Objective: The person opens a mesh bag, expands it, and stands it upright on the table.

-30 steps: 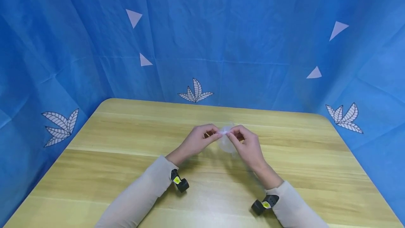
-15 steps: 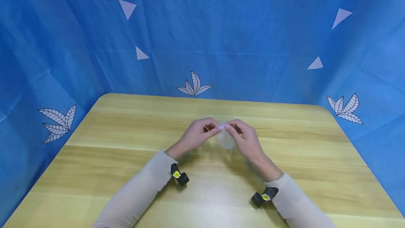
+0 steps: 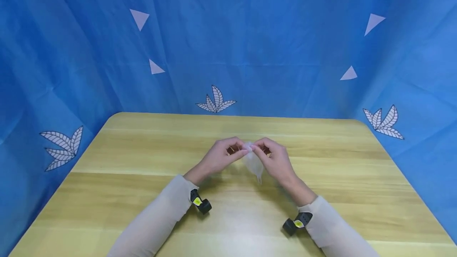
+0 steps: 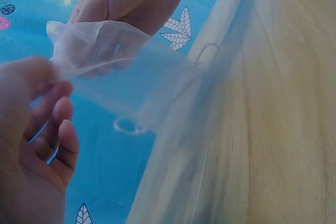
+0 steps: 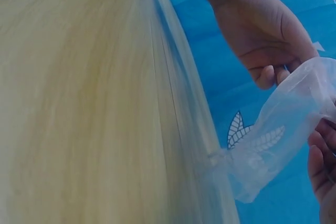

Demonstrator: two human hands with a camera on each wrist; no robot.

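A small sheer white mesh drawstring bag (image 3: 254, 165) hangs between my hands over the table, its cord end pointing down. My left hand (image 3: 217, 157) pinches the bag's upper edge between thumb and forefinger. Right beside it, my right hand (image 3: 277, 162) pinches the same edge, fingertips close to the left ones. In the left wrist view, the see-through mesh (image 4: 118, 45) spreads between both hands, and a thin white cord loop (image 4: 127, 126) shows at its far end. The right wrist view has the bag (image 5: 262, 156) stretched downward from the fingers.
A wood-patterned table (image 3: 143, 193) with rounded far corners lies under the hands. Blue cloth (image 3: 285, 43) with white leaf and triangle prints hangs behind it and on both sides. A black wrist camera (image 3: 201, 202) is strapped on the left wrist, another camera (image 3: 296, 224) on the right.
The bag has turned from a rounded shape to a longer, narrower one, with its cord end hanging lower. Both hands keep pinching its upper edge, with small finger shifts.
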